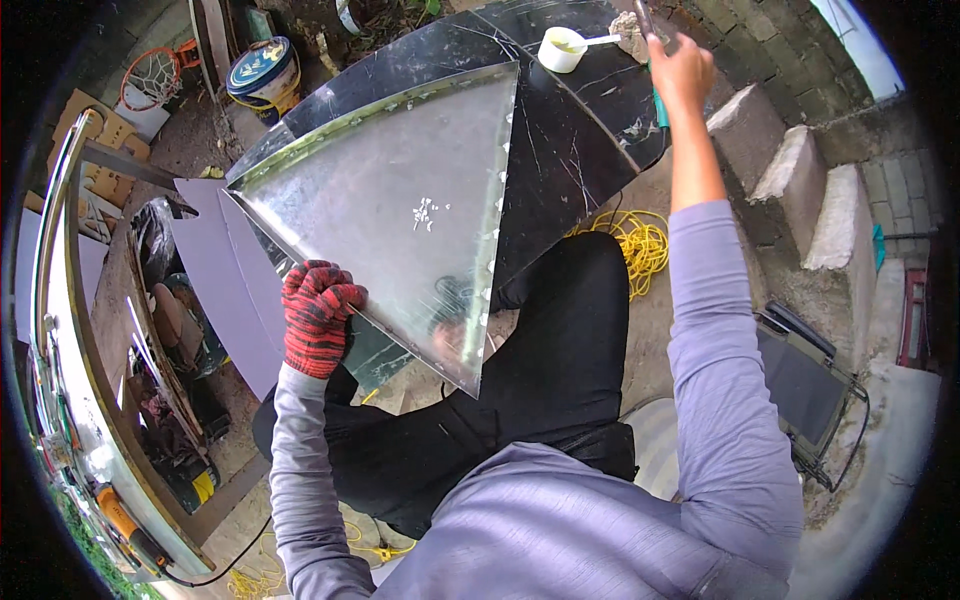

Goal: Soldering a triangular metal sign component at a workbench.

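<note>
My left hand (322, 318), in a red and black striped knit glove, is closed on the lower left edge of a triangular sheet-metal pan (380, 190). The pan has raised rims, dull streaks along its seams and a few white crumbs on its face. My bare right hand (684, 72) is wrapped around a soldering iron (660, 108) with a teal handle and a dark cord; its metal shaft points away from me. Close to the shaft lies a pale, lumpy block (630, 36). A white tub (562, 50) with a white stick across it stands to its left.
A black marble-patterned slab (560, 150) lies under the pan. Yellow cord (640, 250) coils by my knee. A lidded bucket (265, 75) stands far left, an orange power tool (125, 520) near left. Concrete blocks (790, 170) and a floodlight (805, 380) are at right.
</note>
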Demonstrator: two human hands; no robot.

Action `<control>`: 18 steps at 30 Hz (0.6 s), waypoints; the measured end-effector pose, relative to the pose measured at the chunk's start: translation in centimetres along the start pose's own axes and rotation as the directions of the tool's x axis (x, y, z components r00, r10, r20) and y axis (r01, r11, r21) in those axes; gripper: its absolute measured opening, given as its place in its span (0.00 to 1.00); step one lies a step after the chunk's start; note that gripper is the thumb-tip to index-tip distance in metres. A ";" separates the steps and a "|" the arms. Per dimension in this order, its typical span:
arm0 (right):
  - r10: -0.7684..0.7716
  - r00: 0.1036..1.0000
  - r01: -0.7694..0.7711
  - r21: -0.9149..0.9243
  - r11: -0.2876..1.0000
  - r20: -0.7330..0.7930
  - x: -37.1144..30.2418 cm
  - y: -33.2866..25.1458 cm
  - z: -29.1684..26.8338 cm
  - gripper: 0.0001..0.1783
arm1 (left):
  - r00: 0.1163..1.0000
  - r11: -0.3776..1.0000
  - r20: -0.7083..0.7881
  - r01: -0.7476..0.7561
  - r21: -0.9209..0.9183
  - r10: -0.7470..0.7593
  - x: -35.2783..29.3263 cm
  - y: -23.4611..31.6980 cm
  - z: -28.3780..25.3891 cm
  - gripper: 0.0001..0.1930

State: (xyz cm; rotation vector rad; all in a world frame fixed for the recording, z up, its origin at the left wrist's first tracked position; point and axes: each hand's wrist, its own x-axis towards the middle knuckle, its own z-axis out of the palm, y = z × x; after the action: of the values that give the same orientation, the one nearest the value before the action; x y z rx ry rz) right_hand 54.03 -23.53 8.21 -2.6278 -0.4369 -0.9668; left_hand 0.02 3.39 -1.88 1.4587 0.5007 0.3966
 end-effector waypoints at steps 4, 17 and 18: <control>0.140 0.824 -0.266 0.156 0.951 0.550 -1.4 3.6 2.0 0.43 | 0.983 0.969 0.003 -0.180 0.172 0.182 -0.6 -1.7 -0.9 0.06; -0.066 0.829 -0.306 0.549 0.778 0.556 0.3 5.1 -9.3 0.17 | 0.958 0.924 0.072 -0.287 0.251 0.278 -0.5 -0.7 -0.5 0.05; -0.136 0.801 -0.239 0.521 0.819 0.583 -0.8 3.3 -13.3 0.20 | 0.999 0.973 -0.011 0.031 -0.227 -0.034 -0.6 -0.8 -0.5 0.03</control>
State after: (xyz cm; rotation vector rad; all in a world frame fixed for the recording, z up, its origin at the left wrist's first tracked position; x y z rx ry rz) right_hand 47.08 -31.82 16.74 -2.2780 -0.6658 0.0871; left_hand -0.83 3.41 -2.66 1.2258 0.4744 0.4249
